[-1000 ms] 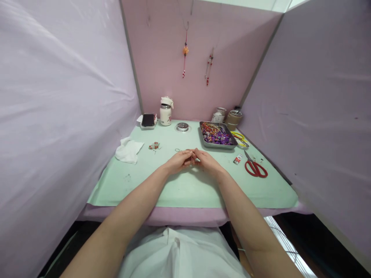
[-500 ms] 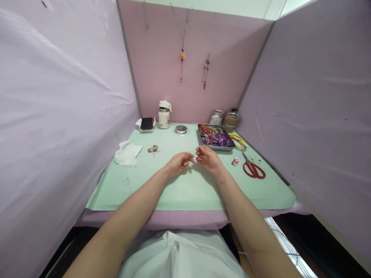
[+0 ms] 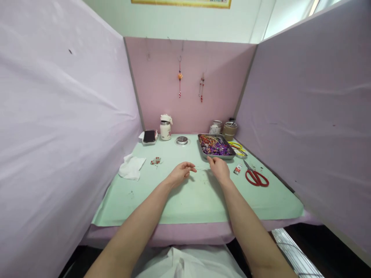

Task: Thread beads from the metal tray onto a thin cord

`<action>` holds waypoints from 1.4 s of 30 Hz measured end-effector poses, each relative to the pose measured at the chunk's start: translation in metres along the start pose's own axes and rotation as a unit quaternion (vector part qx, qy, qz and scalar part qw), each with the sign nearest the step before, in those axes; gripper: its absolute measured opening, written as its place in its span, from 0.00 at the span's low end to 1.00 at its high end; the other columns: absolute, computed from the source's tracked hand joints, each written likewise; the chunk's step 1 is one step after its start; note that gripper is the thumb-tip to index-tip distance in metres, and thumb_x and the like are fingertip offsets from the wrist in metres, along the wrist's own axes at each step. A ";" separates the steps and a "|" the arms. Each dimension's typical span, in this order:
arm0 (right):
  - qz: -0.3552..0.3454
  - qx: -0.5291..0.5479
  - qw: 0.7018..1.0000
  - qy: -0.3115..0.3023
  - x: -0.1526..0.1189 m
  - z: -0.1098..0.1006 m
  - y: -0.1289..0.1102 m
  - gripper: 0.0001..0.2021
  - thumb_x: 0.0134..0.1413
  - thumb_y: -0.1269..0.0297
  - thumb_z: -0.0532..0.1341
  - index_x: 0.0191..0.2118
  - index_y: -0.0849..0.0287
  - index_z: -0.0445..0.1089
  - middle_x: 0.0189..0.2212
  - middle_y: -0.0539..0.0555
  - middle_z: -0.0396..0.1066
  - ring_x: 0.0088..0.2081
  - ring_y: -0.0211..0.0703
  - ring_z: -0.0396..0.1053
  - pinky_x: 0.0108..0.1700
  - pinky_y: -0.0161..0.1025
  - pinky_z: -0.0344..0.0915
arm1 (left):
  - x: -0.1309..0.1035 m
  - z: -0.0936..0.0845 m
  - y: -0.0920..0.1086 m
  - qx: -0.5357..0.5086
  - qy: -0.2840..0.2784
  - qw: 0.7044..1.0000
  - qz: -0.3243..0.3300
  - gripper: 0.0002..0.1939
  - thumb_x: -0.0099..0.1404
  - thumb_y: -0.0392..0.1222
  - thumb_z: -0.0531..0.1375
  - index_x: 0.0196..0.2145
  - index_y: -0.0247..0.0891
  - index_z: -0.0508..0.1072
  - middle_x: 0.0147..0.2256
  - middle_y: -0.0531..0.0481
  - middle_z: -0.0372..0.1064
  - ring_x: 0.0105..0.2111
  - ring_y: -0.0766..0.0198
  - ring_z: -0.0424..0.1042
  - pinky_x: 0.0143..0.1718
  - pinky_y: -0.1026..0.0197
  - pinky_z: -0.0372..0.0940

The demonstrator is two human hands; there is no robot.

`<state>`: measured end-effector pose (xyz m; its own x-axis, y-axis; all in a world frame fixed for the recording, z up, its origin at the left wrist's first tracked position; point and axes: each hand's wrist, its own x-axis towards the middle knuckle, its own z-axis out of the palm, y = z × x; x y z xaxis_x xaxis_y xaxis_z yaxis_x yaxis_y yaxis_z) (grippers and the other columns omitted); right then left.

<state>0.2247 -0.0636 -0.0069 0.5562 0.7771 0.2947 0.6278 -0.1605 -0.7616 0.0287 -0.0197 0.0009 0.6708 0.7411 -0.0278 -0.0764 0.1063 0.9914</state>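
Over the middle of the table, my left hand (image 3: 181, 173) pinches a thin, pale thread (image 3: 199, 168) between thumb and fingers. The thread runs toward my right hand (image 3: 219, 169), which is closed with the fingertips pressed together on its other end. Behind my right hand lies a shallow metal tray (image 3: 234, 156) filled with purple, red and gold beads (image 3: 214, 146). Any small bead on the thread is too fine to make out.
Red-handled scissors (image 3: 256, 178) and a small red-and-white packet (image 3: 237, 169) lie to the right. A small red beaded piece (image 3: 155, 160) and white tissue (image 3: 131, 167) are on the left. Farther back stand a wire spool (image 3: 182, 140), a bottle (image 3: 165, 129) and jars (image 3: 230, 131).
My hands have moved apart, the right one shifting rightward and its fingers closing, with the thread stretched between them. The view has tilted up.
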 end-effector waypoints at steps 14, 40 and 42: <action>-0.162 0.218 0.918 -0.290 -0.035 0.010 -0.041 0.20 0.58 0.50 0.51 0.50 0.56 0.66 0.29 0.50 0.71 0.31 0.40 0.67 0.39 0.38 0.62 | -0.001 -0.004 0.004 -0.011 -0.109 0.991 -0.071 0.08 0.56 0.43 0.59 0.30 0.34 0.70 0.25 0.51 0.65 0.20 0.73 0.57 0.22 0.68 0.51; -0.145 0.222 0.947 -0.180 -0.022 0.004 -0.031 0.15 0.54 0.53 0.54 0.28 0.58 0.68 0.19 0.46 0.58 0.23 0.36 0.54 0.28 0.34 0.51 | 0.011 -0.028 0.014 0.020 0.169 0.982 0.076 0.02 0.53 0.36 0.53 0.27 0.37 0.65 0.16 0.61 0.43 0.16 0.74 0.44 0.19 0.68 0.42; -0.116 0.262 0.945 -0.156 -0.019 0.001 -0.030 0.15 0.54 0.51 0.54 0.27 0.57 0.67 0.18 0.46 0.56 0.22 0.36 0.53 0.26 0.34 0.50 | 0.009 -0.029 0.016 0.050 0.184 0.979 0.067 0.02 0.53 0.37 0.54 0.27 0.38 0.65 0.17 0.61 0.44 0.16 0.73 0.46 0.20 0.67 0.43</action>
<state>0.1946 -0.0730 0.0091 0.1969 0.9093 0.3667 0.3121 0.2964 -0.9026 0.0125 0.0080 0.0124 0.3471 0.9346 0.0774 -0.0605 -0.0600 0.9964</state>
